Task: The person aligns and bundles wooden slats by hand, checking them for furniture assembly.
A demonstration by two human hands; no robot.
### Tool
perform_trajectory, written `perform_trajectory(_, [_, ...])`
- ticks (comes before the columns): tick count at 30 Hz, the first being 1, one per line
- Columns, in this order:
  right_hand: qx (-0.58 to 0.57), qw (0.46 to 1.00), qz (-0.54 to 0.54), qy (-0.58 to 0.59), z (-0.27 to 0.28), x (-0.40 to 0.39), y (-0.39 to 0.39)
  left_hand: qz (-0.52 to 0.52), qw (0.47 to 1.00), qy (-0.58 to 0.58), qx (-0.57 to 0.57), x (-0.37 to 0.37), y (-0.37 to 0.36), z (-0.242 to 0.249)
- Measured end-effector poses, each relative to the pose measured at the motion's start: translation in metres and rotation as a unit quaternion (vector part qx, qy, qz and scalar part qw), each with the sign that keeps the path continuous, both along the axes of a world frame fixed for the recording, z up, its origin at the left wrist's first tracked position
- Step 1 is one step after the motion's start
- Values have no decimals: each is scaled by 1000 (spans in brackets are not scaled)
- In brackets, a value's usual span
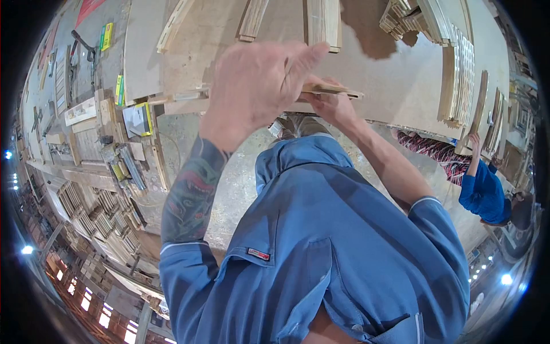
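Observation:
My right hand [334,107] is closed around a thin wooden strip [339,90], whose end points to the right at the near edge of the workbench [395,80]. Closer to the camera, my left hand [255,86] hangs over the bench edge, slightly blurred. Its back faces me and its thumb stretches to the right; the other fingers are hidden. Beyond both hands, wooden strips lie on the bench: one grooved piece [323,26] straight ahead, another [253,20] to its left, and a third [175,24] farther left.
Stacked slats [456,80] and moulded pieces [398,20] stand at the right. A person in blue [484,192] works there with a hand on a wooden piece. At left are a clamp [86,46], yellow-green boxes [106,36] and bundled wood strips [100,215].

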State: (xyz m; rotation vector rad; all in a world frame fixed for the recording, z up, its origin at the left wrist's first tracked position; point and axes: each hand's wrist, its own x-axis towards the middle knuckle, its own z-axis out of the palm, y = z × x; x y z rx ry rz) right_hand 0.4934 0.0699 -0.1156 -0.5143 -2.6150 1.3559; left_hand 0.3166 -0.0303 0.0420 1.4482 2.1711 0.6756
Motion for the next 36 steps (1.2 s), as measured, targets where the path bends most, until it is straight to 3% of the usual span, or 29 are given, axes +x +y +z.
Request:
perform_trajectory(3, [78,996,15,38,-9,-1,-7,-2,999,-17,29,2,-3,-4])
perform_trajectory(5, [54,993,-5,104,-1,-5,1,-13,994,87,70,4,-3,-11])
perform_trajectory(7, [32,994,81,70,-5,-3,7,-33,993,95,57,6,-3,-7])
perform_trajectory(8, [-42,995,89,-2,11,-1,19,-49,992,105,41,5,0,-4])
perform_trajectory(11, [38,998,50,-27,-22,-13,77,-40,995,90,-19,4,4,5])
perform_trajectory(13, [173,972,-138,-78,-30,-58,105,-30,996,87,-9,5,2,2])
perform_trajectory(14, [175,972,-140,-74,-40,-78,115,-23,996,82,1,6,3,-1])
perform_trajectory(16, [309,832,-373,-273,-70,-103,121,-17,997,77,-5,8,3,-1])
perform_trajectory(20, [239,848,-413,-230,-86,-104,113,-6,997,80,8,10,2,-2])
perform_trajectory(25, [-45,853,-433,-288,-58,-93,138,-37,995,87,43,10,-1,0])
perform_trajectory(29, [-41,841,-433,-322,-66,-65,137,-50,996,62,29,13,-4,4])
perform_trajectory(31, [208,834,-465,-214,-68,-55,118,-64,995,77,24,12,-4,4])
perform_trajectory(33, [202,852,-449,-177,-76,-69,106,-76,992,97,14,9,-3,7])
perform_trajectory(35, [296,880,-331,-167,-92,-95,82,-78,988,127,-38,13,1,15])
perform_trajectory(36, [294,881,-333,-165,-96,-94,80,-79,988,130,-39,15,-2,15])
